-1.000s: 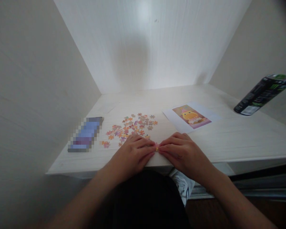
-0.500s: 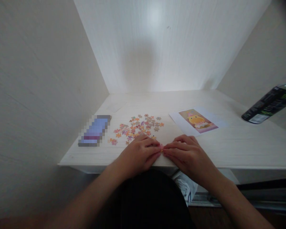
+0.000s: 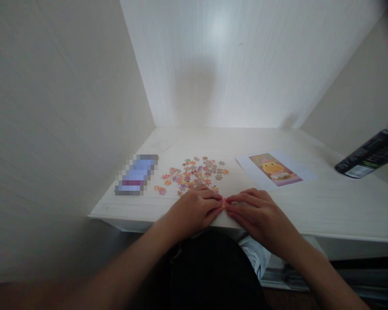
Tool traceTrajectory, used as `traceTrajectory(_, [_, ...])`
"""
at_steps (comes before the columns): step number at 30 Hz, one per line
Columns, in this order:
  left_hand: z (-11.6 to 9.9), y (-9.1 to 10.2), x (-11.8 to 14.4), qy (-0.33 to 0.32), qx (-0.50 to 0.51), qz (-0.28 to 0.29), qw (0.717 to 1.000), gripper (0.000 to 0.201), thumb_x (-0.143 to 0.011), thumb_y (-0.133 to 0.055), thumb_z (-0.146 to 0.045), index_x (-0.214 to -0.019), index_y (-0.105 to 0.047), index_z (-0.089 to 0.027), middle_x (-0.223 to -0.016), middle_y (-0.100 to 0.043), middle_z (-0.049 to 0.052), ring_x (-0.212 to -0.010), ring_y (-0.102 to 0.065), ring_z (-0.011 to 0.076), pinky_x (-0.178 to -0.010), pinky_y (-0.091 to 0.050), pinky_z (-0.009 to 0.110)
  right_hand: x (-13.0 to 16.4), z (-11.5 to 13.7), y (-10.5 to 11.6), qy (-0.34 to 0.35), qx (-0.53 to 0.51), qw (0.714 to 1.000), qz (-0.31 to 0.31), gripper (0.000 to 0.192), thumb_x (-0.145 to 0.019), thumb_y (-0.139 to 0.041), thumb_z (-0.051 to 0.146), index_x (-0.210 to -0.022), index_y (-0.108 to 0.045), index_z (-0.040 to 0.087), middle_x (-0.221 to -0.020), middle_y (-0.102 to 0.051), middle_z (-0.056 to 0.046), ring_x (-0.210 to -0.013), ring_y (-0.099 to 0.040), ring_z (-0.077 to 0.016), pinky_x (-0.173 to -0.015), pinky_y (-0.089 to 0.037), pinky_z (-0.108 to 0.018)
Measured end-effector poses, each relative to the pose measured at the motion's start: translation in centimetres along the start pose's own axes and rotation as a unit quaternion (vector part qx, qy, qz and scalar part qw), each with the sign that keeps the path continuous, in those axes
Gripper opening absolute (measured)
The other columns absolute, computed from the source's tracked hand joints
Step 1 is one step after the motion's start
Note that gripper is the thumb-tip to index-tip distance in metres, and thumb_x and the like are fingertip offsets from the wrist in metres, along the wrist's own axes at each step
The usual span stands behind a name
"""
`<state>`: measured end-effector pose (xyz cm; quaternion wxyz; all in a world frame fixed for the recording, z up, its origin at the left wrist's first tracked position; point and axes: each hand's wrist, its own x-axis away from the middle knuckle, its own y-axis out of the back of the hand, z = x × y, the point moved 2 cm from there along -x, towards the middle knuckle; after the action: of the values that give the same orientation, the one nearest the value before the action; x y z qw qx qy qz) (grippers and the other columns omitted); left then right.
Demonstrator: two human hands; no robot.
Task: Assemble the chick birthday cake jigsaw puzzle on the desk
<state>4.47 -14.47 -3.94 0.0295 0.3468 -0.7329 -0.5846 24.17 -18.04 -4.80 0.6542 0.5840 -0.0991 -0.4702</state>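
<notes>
My left hand point(image 3: 194, 211) and my right hand point(image 3: 255, 213) rest on the near edge of a white desk point(image 3: 326, 202), fingertips meeting. Pinched between both sets of fingertips are small pink and orange puzzle pieces point(image 3: 223, 203), mostly hidden by the fingers. Just beyond my left hand lies a scatter of several loose puzzle pieces point(image 3: 194, 172) in orange, pink and purple. A printed reference picture point(image 3: 274, 168) of a yellow figure on white paper lies beyond my right hand.
A blurred-out phone-shaped object point(image 3: 136, 174) lies at the desk's left. A dark drink can point(image 3: 370, 153) stands at the far right. White walls close in the desk on the left, back and right. My dark-clothed lap is below the desk edge.
The hands keep the same pinch on the pieces. The view has shifted, so everything sits a little further right and lower in the picture.
</notes>
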Motion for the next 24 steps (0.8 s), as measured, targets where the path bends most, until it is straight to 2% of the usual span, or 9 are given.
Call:
traceTrajectory(9, [-0.14, 0.19, 0.14, -0.017, -0.007, -0.013, 1.000, 0.023, -0.094, -0.047, -0.024, -0.100, -0.069, -0.018, -0.108, -0.070, 0.004, -0.100, -0.062, 0.0148, -0.098, -0.046, 0.035, -0.02, 0.24, 0.18, -0.003, -0.003, 1.000, 0.001, 0.023, -0.092, -0.057, 0.019, -0.110, -0.068, 0.028, -0.108, -0.067, -0.006, -0.099, -0.057, -0.0230, -0.087, -0.046, -0.041])
traceTrajectory(15, [-0.15, 0.23, 0.08, -0.012, -0.004, -0.018, 1.000, 0.024, -0.095, -0.047, -0.024, -0.102, -0.069, -0.018, -0.109, -0.069, 0.005, -0.100, -0.062, 0.0150, -0.098, -0.046, 0.034, -0.11, 0.27, 0.05, -0.008, -0.005, 1.000, 0.010, 0.024, -0.092, -0.057, 0.019, -0.111, -0.066, 0.030, -0.111, -0.065, -0.003, -0.101, -0.056, -0.0231, -0.088, -0.045, -0.042])
traceTrajectory(22, [-0.35, 0.32, 0.07, -0.011, -0.020, 0.002, 1.000, 0.023, -0.095, -0.045, -0.023, -0.103, -0.067, -0.018, -0.109, -0.068, 0.005, -0.101, -0.061, 0.0155, -0.096, -0.047, 0.034, 0.23, -0.40, -0.51, 0.003, 0.009, 1.000, 0.009, 0.026, -0.092, -0.058, 0.021, -0.116, -0.063, 0.031, -0.113, -0.065, -0.002, -0.104, -0.055, -0.0235, -0.090, -0.043, -0.043])
traceTrajectory(24, [-0.29, 0.23, 0.08, -0.011, -0.032, -0.011, 0.999, 0.023, -0.095, -0.046, -0.023, -0.105, -0.066, -0.018, -0.110, -0.067, 0.005, -0.102, -0.060, 0.0160, -0.097, -0.047, 0.035, 0.28, -0.64, -0.65, -0.009, 0.021, 1.000, 0.001, 0.026, -0.092, -0.058, 0.022, -0.116, -0.062, 0.031, -0.114, -0.065, -0.003, -0.105, -0.055, -0.0245, -0.090, -0.043, -0.044])
